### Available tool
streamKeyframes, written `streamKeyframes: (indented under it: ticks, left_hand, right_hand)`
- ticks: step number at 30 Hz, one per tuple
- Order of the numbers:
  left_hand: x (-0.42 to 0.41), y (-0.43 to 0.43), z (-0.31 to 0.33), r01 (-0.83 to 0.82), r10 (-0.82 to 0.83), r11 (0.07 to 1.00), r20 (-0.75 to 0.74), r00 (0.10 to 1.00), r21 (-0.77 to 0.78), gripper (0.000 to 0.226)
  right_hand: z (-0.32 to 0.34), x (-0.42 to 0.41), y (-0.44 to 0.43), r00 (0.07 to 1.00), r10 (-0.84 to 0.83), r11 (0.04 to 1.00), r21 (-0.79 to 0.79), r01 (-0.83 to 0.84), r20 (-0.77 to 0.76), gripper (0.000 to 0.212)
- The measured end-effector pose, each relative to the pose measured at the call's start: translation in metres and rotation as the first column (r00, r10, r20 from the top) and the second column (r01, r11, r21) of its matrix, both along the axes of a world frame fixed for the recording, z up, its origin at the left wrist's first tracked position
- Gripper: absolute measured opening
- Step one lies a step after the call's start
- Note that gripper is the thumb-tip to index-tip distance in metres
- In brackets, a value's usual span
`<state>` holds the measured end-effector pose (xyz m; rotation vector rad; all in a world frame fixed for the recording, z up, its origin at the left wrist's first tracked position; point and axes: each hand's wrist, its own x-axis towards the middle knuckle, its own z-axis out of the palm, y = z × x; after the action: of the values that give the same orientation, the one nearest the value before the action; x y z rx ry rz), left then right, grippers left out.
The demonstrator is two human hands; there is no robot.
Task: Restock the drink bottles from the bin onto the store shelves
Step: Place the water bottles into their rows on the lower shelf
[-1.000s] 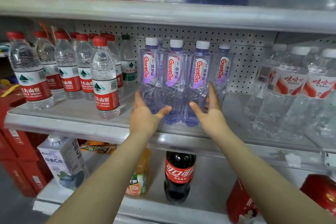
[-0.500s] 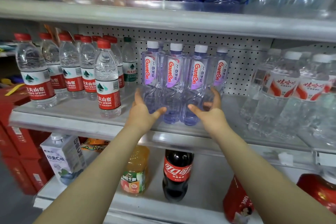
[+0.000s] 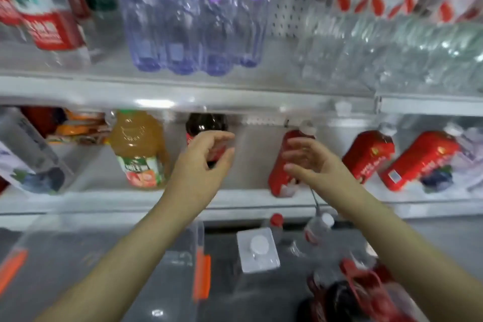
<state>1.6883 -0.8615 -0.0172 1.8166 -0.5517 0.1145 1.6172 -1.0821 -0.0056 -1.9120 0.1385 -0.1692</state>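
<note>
Both hands mid-frame, empty, fingers loosely curled: left hand point(image 3: 206, 157), right hand point(image 3: 305, 162). Purple water bottles point(image 3: 183, 21) upright on shelf point(image 3: 183, 91), upper centre. Clear bin point(image 3: 130, 269) lower left, blurred.

Bright, even light; heavy motion blur throughout.

Four purple-tinted water bottles point(image 3: 180, 21) stand in a row on the upper shelf point(image 3: 183, 91). On the shelf below I count one orange juice bottle point(image 3: 139, 149), one dark cola bottle point(image 3: 206, 125) and three red bottles point(image 3: 281, 175) leaning over. Down in the bin there is one square white-capped carton point(image 3: 257, 249) and two small bottles point(image 3: 317, 227) beside it. The clear water bottles point(image 3: 392, 47) at upper right blur together past counting. Two bare hands point(image 3: 201, 162) are out front.
</note>
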Motion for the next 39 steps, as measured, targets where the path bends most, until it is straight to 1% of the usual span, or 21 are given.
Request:
streamKeyframes:
  ticks: [3, 5, 7, 10, 14, 17, 20, 21, 23, 26, 30, 34, 39]
  left_hand:
    - [-0.024, -0.013, -0.031, 0.128, -0.122, 0.988, -0.064, 0.990, 0.091, 0.021]
    - [-0.036, -0.022, -0.048, 0.189, -0.173, 0.973, -0.122, 0.977, 0.135, 0.021]
    - [-0.046, -0.031, -0.062, 0.215, -0.187, 0.961, -0.163, 0.969, 0.175, 0.023]
    - [-0.053, -0.045, -0.076, 0.250, -0.210, 0.952, -0.213, 0.954, 0.177, 0.029]
    - [-0.056, -0.060, -0.086, 0.292, -0.240, 0.944, -0.287, 0.927, 0.153, 0.022]
    - [-0.056, -0.068, -0.091, 0.279, -0.236, 0.953, -0.293, 0.927, 0.117, 0.019]
    - [-0.052, -0.072, -0.095, 0.278, -0.233, 0.955, -0.323, 0.917, 0.101, 0.019]
    - [-0.050, -0.072, -0.098, 0.279, -0.228, 0.953, -0.333, 0.915, 0.115, 0.019]
    - [-0.044, -0.074, -0.100, 0.276, -0.214, 0.952, -0.359, 0.909, 0.134, 0.021]
    - [-0.038, -0.077, -0.102, 0.260, -0.181, 0.955, -0.417, 0.891, 0.141, 0.022]
    - [-0.034, -0.082, -0.108, 0.258, -0.170, 0.955, -0.448, 0.878, 0.144, 0.024]
    - [-0.032, -0.086, -0.116, 0.252, -0.166, 0.958, -0.446, 0.880, 0.139, 0.026]
    - [-0.035, -0.089, -0.124, 0.263, -0.186, 0.960, -0.475, 0.860, 0.100, 0.025]
  right_hand:
    - [-0.026, -0.031, -0.023, 0.986, 0.000, 0.994, -0.104, -0.018, -0.167, 0.039]
    - [-0.041, -0.045, -0.040, 0.973, -0.042, 0.995, -0.095, 0.021, -0.227, 0.034]
    - [-0.056, -0.054, -0.056, 0.956, -0.106, 0.994, -0.062, 0.093, -0.273, 0.029]
    - [-0.074, -0.059, -0.080, 0.927, -0.207, 0.978, -0.071, 0.194, -0.312, 0.025]
    - [-0.090, -0.056, -0.101, 0.897, -0.259, 0.964, -0.156, 0.216, -0.359, 0.025]
    - [-0.104, -0.049, -0.108, 0.864, -0.273, 0.944, -0.291, 0.155, -0.423, 0.036]
    - [-0.117, -0.039, -0.111, 0.829, -0.270, 0.893, -0.450, 0.025, -0.490, 0.055]
    - [-0.121, -0.036, -0.113, 0.820, -0.265, 0.886, -0.464, -0.002, -0.508, 0.059]
    - [-0.129, -0.032, -0.115, 0.801, -0.256, 0.899, -0.438, -0.008, -0.541, 0.063]
    - [-0.140, -0.027, -0.120, 0.780, -0.256, 0.905, -0.424, -0.014, -0.571, 0.064]
    - [-0.157, -0.024, -0.127, 0.756, -0.286, 0.912, -0.410, 0.027, -0.588, 0.056]
    - [-0.166, -0.023, -0.128, 0.781, -0.300, 0.880, -0.476, 0.004, -0.548, 0.037]
    - [-0.177, -0.022, -0.130, 0.812, -0.342, 0.830, -0.557, 0.024, -0.473, 0.030]
